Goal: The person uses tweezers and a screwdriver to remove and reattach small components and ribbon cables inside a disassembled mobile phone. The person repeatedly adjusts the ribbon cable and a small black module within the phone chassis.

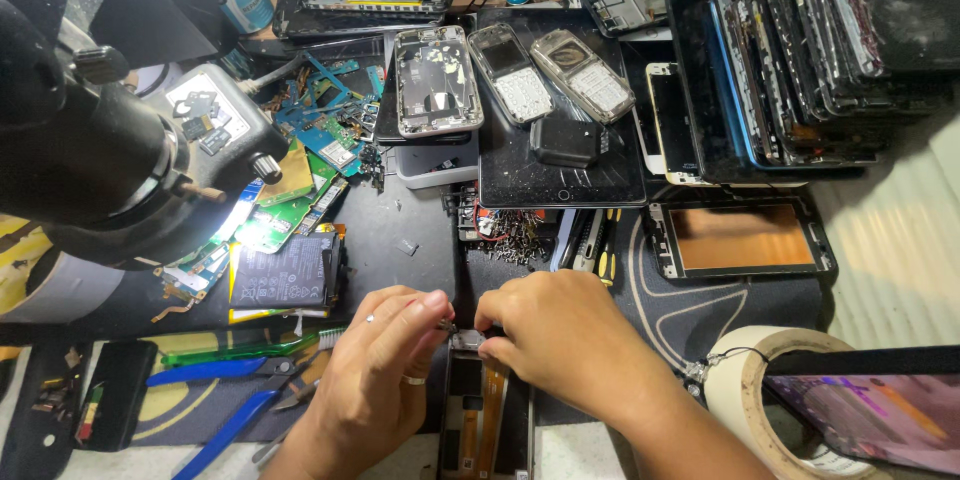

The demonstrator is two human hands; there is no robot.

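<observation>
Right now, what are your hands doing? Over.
Left hand and right hand pinching top of opened black phone frame. Blue-handled pliers beside left hand. Nothing blocking.

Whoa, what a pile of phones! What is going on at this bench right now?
A person is bent over an opened phone frame at the near edge of a crowded bench. The left hand pinches a small metal tool at the frame's top end, and the right hand presses fingertips there too. Around them lie a flat battery, blue-handled pliers, a tape roll and stacks of stripped phones.

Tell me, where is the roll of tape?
The roll of tape sits at the lower right of the head view, right of the right hand.
</observation>
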